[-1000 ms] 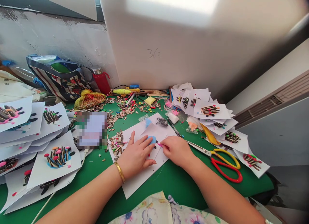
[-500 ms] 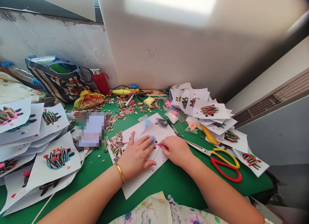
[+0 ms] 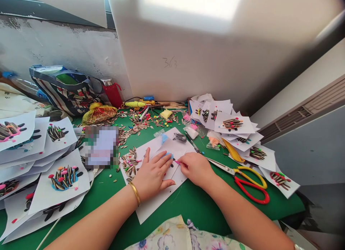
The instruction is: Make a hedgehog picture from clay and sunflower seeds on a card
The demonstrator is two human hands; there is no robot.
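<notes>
Under left hand [image 3: 153, 174] — blue patch [image 3: 170, 156], edge showing.

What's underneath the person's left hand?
White paper lies under the left hand, and part of a blue patch shows near its fingertips. Whatever else the hand covers is hidden, so I can't tell.

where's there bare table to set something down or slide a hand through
The green tabletop is mostly bare between the charging cable and left forearm, and between the white paper and right forearm. A smaller patch lies right of the scissors. It's crowded at the back with sunflower seeds and on both sides with decorated cards.
</notes>
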